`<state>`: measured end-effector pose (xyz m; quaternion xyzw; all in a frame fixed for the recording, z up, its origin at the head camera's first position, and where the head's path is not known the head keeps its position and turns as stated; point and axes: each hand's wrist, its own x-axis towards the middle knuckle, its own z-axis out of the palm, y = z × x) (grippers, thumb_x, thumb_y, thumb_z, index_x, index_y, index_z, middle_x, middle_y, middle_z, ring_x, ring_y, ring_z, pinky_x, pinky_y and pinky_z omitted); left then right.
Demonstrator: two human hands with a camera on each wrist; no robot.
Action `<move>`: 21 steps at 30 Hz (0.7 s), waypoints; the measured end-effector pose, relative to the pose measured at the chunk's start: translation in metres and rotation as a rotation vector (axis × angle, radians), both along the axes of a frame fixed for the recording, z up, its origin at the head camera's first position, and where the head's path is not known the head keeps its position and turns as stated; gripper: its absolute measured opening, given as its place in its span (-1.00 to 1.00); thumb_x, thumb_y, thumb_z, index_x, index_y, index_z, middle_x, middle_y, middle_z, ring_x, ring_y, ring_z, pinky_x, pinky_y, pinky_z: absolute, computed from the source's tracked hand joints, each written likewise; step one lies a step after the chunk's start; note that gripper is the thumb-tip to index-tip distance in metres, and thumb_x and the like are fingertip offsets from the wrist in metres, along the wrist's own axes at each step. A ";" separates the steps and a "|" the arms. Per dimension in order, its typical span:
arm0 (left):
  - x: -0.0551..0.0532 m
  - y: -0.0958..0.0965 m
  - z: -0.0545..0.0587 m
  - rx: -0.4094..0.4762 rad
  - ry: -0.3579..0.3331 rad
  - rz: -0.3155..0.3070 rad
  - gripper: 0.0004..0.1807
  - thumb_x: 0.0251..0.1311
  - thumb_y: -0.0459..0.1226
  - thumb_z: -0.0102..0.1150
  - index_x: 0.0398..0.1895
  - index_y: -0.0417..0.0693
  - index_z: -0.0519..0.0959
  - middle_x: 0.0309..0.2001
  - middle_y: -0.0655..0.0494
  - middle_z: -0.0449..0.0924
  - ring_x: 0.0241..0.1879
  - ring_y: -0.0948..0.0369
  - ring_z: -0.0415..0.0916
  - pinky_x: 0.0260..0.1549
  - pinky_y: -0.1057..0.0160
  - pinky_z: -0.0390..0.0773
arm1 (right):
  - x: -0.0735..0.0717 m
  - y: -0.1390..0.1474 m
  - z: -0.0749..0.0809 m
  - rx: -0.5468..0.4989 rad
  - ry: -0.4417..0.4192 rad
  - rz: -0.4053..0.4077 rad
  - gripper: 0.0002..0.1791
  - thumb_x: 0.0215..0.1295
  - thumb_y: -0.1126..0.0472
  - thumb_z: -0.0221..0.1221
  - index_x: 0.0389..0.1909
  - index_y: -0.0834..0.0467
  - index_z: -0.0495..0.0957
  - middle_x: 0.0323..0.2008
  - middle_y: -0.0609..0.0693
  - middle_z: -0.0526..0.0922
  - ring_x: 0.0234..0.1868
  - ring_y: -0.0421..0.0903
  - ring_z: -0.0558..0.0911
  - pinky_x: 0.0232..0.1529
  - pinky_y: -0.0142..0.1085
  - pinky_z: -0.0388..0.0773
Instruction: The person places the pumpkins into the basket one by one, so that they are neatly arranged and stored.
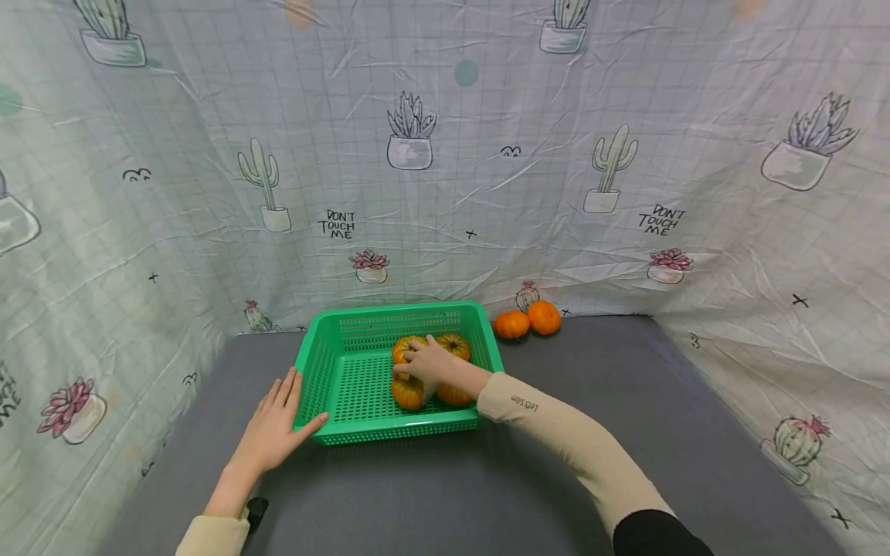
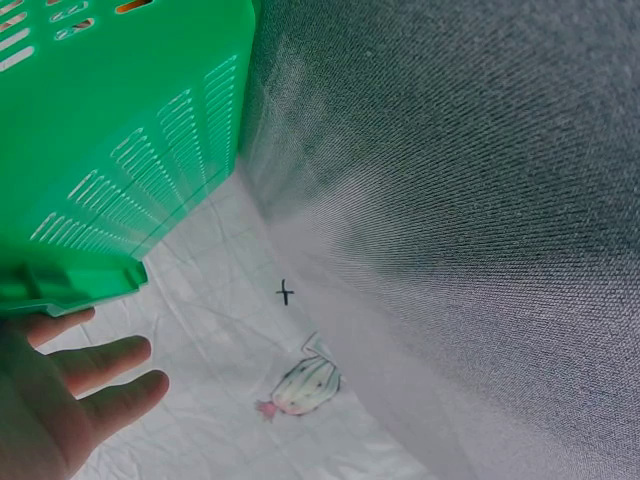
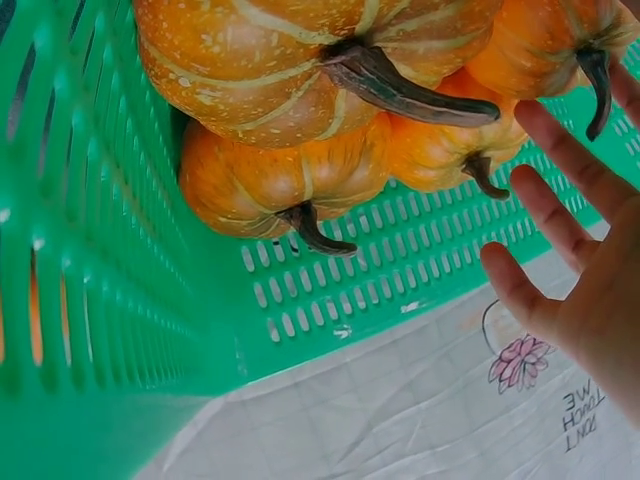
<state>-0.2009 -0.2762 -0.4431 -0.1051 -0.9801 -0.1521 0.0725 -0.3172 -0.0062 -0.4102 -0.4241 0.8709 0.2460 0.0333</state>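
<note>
A green plastic basket (image 1: 399, 423) stands on the dark grey table. Several small orange pumpkins (image 1: 407, 393) sit in its right half; the right wrist view shows pale streaks and dark curved stems on the pumpkins (image 3: 250, 185). My right hand (image 1: 429, 364) reaches in over them from the right. In the right wrist view its fingers (image 3: 550, 215) are spread and loosely extended, close beside a pumpkin (image 3: 535, 50); whether they touch it cannot be told. At the basket's left side, my left hand (image 1: 274, 428) is spread flat, its fingers (image 2: 105, 362) along the rim.
Two more orange pumpkins, one (image 1: 511, 325) nearer the basket and another (image 1: 545, 317), lie outside its back right corner, against the cloth. A pale cloth (image 1: 473, 193) printed with cacti hangs behind and at both sides. The grey tabletop (image 1: 417, 494) extends in front.
</note>
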 end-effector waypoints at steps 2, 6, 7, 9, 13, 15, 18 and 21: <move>0.000 0.001 0.000 -0.002 0.005 0.000 0.00 0.12 0.21 -0.10 0.38 -0.26 -0.21 0.40 -0.23 -0.24 0.32 -0.27 -0.18 0.19 -0.28 -0.05 | 0.001 0.002 0.004 -0.032 -0.022 -0.005 -0.17 -0.11 -0.35 0.18 0.25 -0.36 0.11 0.22 -0.12 0.29 0.29 -0.02 0.18 0.22 0.03 0.20; 0.000 0.001 0.001 -0.017 0.017 0.002 0.00 0.12 0.21 -0.10 0.38 -0.28 -0.18 0.39 -0.26 -0.20 0.31 -0.28 -0.15 0.18 -0.28 -0.02 | 0.004 0.007 0.016 -0.113 -0.082 -0.013 -0.26 -0.07 -0.28 0.21 0.21 -0.36 0.21 0.22 -0.09 0.30 0.29 0.04 0.16 0.22 0.06 0.16; 0.000 0.001 0.001 -0.018 0.018 0.004 0.00 0.12 0.21 -0.10 0.38 -0.28 -0.18 0.38 -0.27 -0.20 0.31 -0.28 -0.14 0.18 -0.29 -0.02 | 0.005 0.008 0.019 -0.128 -0.091 -0.010 -0.28 -0.06 -0.26 0.21 0.21 -0.34 0.23 0.22 -0.08 0.30 0.29 0.06 0.15 0.22 0.07 0.15; 0.000 0.001 0.002 -0.017 0.018 0.004 0.00 0.12 0.21 -0.10 0.37 -0.29 -0.18 0.38 -0.27 -0.19 0.31 -0.28 -0.14 0.18 -0.29 -0.02 | 0.006 0.009 0.025 -0.143 -0.096 -0.003 -0.31 -0.04 -0.24 0.21 0.19 -0.32 0.27 0.23 -0.07 0.30 0.30 0.07 0.14 0.22 0.08 0.14; 0.000 0.000 0.003 -0.013 0.008 0.005 0.00 0.13 0.21 -0.11 0.38 -0.28 -0.20 0.39 -0.26 -0.21 0.31 -0.28 -0.16 0.19 -0.29 -0.04 | 0.009 0.012 0.038 -0.155 -0.072 0.021 -0.34 -0.02 -0.22 0.21 0.18 -0.30 0.29 0.21 -0.08 0.33 0.19 -0.01 0.20 0.14 0.02 0.21; 0.000 0.000 0.003 -0.013 0.004 0.004 0.00 0.13 0.21 -0.11 0.38 -0.27 -0.20 0.39 -0.26 -0.21 0.31 -0.28 -0.16 0.19 -0.29 -0.04 | 0.011 0.015 0.045 -0.163 -0.056 0.037 -0.37 0.02 -0.18 0.20 0.18 -0.30 0.29 0.17 -0.10 0.36 0.07 -0.06 0.24 0.05 -0.07 0.24; 0.000 0.001 0.003 -0.013 0.002 0.004 0.00 0.13 0.21 -0.12 0.38 -0.27 -0.20 0.39 -0.26 -0.21 0.31 -0.28 -0.16 0.19 -0.29 -0.04 | 0.014 0.020 0.054 -0.181 -0.035 0.064 -0.40 0.07 -0.14 0.18 0.19 -0.27 0.30 0.08 -0.12 0.40 -0.10 -0.10 0.23 -0.16 -0.21 0.18; 0.000 0.001 0.002 -0.009 0.001 0.004 0.00 0.13 0.21 -0.12 0.38 -0.28 -0.20 0.39 -0.26 -0.22 0.31 -0.28 -0.16 0.18 -0.29 -0.04 | 0.017 0.029 0.063 -0.228 -0.007 0.094 -0.43 0.09 -0.12 0.17 0.17 -0.25 0.33 -0.03 -0.14 0.45 -0.23 -0.13 0.19 -0.31 -0.27 0.01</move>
